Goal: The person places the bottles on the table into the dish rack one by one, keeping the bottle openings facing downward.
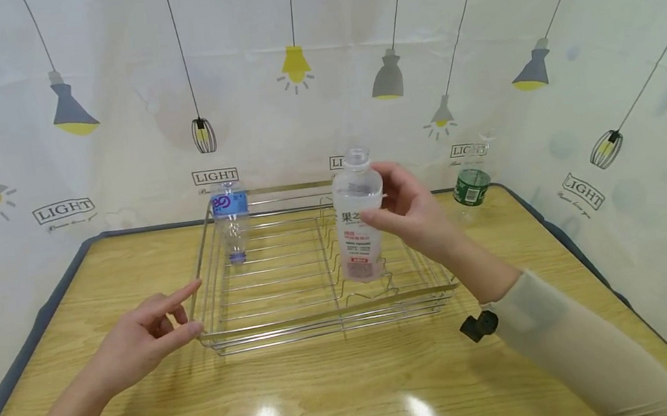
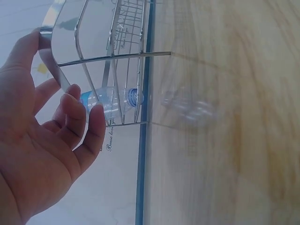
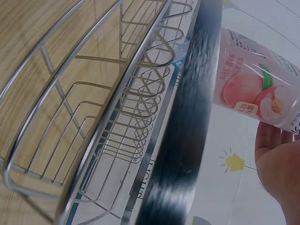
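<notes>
My right hand (image 1: 412,208) grips a clear plastic bottle (image 1: 357,254), uncapped, with thumb in front and fingers behind. Its label carries pink peaches in the right wrist view. The bottle is upright over the right part of a silver wire dish rack (image 1: 337,309). At the rack's near left corner, my left hand (image 1: 144,335) holds the rim between thumb and forefinger; the other fingers are curled, as the left wrist view shows. A bottle with a blue label (image 1: 230,204) stands neck down in the rack's far left corner, its blue cap (image 2: 136,97) lowest.
A clear bottle with a green label (image 1: 472,187) stands on the wooden table (image 1: 307,394) behind the rack's right side. White sheeting printed with lamps (image 1: 257,105) hangs behind and along both sides. The dish rack has wavy wire dividers on its right.
</notes>
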`<state>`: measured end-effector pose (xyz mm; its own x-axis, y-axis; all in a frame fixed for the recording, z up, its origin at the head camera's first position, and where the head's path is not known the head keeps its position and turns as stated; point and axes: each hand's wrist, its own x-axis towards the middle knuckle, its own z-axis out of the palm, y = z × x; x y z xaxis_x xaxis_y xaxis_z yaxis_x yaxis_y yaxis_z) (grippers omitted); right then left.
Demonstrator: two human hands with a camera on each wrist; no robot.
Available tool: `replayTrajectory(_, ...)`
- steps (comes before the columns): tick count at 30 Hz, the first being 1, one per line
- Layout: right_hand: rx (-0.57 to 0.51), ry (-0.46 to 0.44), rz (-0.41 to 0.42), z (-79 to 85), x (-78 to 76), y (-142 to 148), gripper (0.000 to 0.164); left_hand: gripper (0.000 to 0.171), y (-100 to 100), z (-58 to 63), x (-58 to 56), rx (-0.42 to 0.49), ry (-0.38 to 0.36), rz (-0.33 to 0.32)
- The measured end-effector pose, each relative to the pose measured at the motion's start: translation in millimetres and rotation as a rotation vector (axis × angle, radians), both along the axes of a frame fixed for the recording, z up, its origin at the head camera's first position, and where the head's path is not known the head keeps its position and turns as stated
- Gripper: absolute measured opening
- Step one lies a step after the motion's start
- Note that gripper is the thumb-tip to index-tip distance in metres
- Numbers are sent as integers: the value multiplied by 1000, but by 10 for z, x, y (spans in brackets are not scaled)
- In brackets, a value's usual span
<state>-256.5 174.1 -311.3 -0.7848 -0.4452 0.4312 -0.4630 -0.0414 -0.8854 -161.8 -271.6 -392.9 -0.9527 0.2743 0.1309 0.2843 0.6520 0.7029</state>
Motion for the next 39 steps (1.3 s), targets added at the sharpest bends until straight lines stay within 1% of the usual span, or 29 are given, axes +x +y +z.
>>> replayTrajectory(4, -11, -10, 16, 7, 8, -41, 64, 65, -3, 9, 1, -2, -8, 8)
replayTrajectory(6, -8, -16, 22, 10, 12, -56, 65, 65, -7, 19, 2, -8, 6, 15)
replayTrajectory(8, -1, -16, 25, 17, 21, -70, 67, 65, -10, 37, 5, -3, 42, 26)
replayTrajectory(11, 8, -1, 27, 31, 40, -87, 68, 65, 7, 93, 1, 20, 143, 53)
replayTrajectory(13, 10, 20, 26, 40, 44, -96, 68, 63, 39, 162, -6, 55, 214, 65)
replayTrajectory(16, 4, 63, 19, 54, 35, -113, 67, 62, 133, 310, -28, 107, 284, 57)
replayTrajectory(19, -12, 87, 13, 70, 28, -130, 66, 63, 281, 470, -58, 160, 307, 10)
replayTrajectory(22, -21, 80, 16, 82, 34, -144, 64, 64, 473, 601, -93, 198, 319, -53)
replayTrajectory(26, -23, 74, 23, 75, 41, -160, 60, 63, 745, 725, -168, 211, 320, -120)
replayTrajectory(29, -18, 70, 32, 66, 52, -176, 61, 61, 922, 781, -253, 222, 285, -149)
replayTrajectory(31, -15, 69, 40, 65, 61, -192, 62, 61, 1015, 807, -308, 245, 236, -165)
replayTrajectory(35, 2, 74, 54, 63, 71, -218, 63, 67, 1179, 848, -428, 327, 129, -205)
replayTrajectory(39, 31, 85, 67, 68, 73, -225, 62, 75, 1346, 890, -540, 401, 64, -246)
